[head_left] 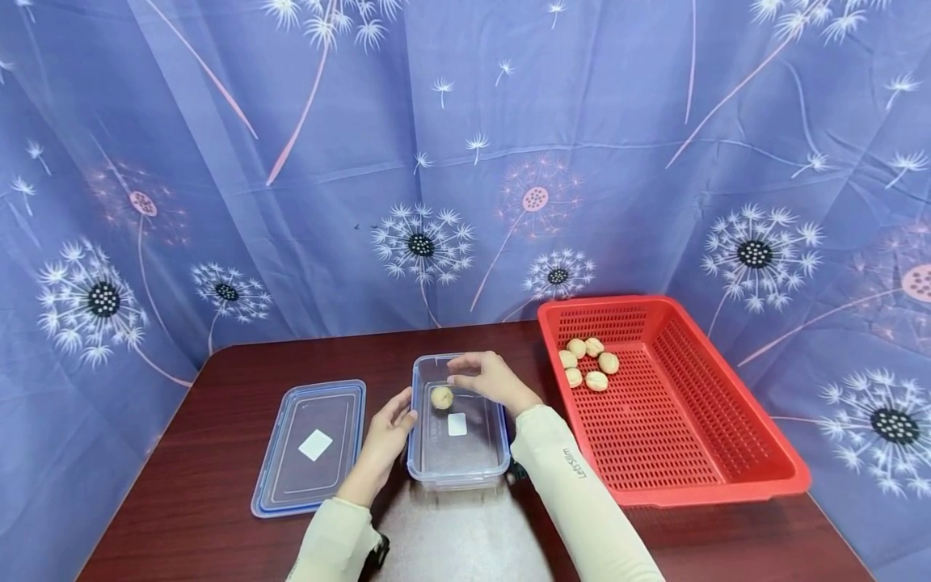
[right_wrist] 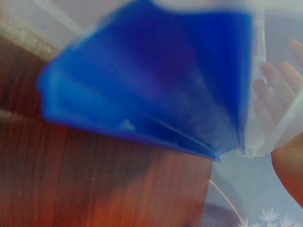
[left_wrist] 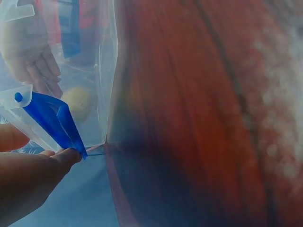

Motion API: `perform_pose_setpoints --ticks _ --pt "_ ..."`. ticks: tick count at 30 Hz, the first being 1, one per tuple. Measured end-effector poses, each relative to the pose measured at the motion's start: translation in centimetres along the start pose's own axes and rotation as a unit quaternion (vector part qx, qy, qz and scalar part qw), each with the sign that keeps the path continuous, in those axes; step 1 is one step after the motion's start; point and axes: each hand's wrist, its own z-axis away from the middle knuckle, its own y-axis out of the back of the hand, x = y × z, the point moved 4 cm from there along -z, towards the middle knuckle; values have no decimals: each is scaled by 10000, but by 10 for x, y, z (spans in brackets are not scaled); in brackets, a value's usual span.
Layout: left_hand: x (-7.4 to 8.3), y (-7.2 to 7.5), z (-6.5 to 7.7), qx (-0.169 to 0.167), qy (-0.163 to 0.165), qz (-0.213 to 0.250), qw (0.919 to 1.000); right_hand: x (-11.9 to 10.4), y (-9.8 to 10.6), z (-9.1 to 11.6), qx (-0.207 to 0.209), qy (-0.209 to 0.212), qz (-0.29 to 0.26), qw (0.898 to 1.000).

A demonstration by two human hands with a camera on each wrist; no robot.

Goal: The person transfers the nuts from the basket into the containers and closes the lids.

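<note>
Head view: we look to be near the start

We see one small, round, tan ball, bumpy like a walnut (head_left: 441, 397), inside a clear plastic box with a blue edge (head_left: 465, 459). It sits toward the far left corner of the box. We count six more tan, walnut-like balls (head_left: 608, 363) in a big red plastic basket with lots of little holes (head_left: 643, 440). They huddle together near the basket's left side.

So one ball is in and six are not, and we think most of the work is left. We also see a flat, clear lid with a blue rim and a white square on it (head_left: 294, 477). It lies on the shiny dark red-brown wooden table (head_left: 192, 477), to the left of the box. The box is not closed yet.

Our right hand (head_left: 494, 381) is over the box, with its fingers loose and a bit apart. It holds nothing that we can see. Its fingertips are just beside the ball, but we cannot tell if they touch it.

Our left hand (head_left: 385, 440) is at the left side of the box. A fingertip meets a shiny blue plastic clip (left_wrist: 52, 118). We cannot tell if the hand is gripping or only touching.
</note>
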Motion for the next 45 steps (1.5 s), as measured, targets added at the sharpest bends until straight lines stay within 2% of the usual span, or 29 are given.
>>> perform_pose_setpoints --ticks 7,17,25,36,45 --pt "2 0 0 -6 -49 47 10000 -8 5 1 23 10 -102 9999" --pt "-1 2 1 41 26 -8 10000 -36 13 2 -153 177 248 9994" --pt "-1 4 3 72 5 17 10000 -63 29 -2 -207 556 432 9973" --pt "0 2 4 101 -8 11 9999 -82 78 -5 -4 763 290 9967" --pt "3 2 6 73 -3 21 10000 -81 138 1 480 505 312 9971"
